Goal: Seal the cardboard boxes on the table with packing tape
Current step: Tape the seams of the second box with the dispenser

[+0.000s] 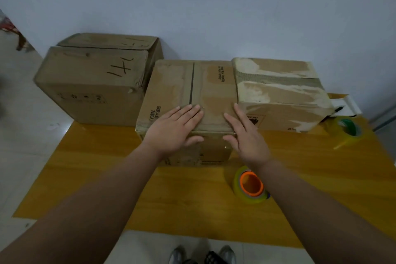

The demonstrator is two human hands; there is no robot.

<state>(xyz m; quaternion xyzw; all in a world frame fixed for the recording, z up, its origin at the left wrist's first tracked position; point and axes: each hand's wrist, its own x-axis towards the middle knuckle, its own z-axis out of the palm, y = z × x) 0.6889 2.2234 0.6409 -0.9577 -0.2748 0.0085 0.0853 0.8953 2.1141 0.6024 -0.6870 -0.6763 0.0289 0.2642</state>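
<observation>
Cardboard boxes, three of them, stand in a row along the far side of our yellow wooden table, close to a pale wall. The middle box sits nearest us, its two top flaps folded down with a dark seam running from the far edge towards our hands.

Our left hand lies flat on the near part of that lid. Its fingers are straight and spread, reaching to the seam, and its thumb hangs over the front edge. Our right hand rests at the near right corner of the same lid, fingers straight and pointing away from us, thumb against the front face. Neither hand grasps anything; both simply press on the cardboard.

The left box is larger and bears black marker strokes on top. It stands just beside the middle one and partly overhangs the table's left edge. The right box touches the middle box, and its top is scarred with torn pale patches.

An orange-cored tape roll lies on the table in front of the middle box, partly under our right forearm. A green-cored tape roll lies at the far right, near the right box, with a white object behind it that we cannot identify

Our shoes show on the floor below the table's near edge
</observation>
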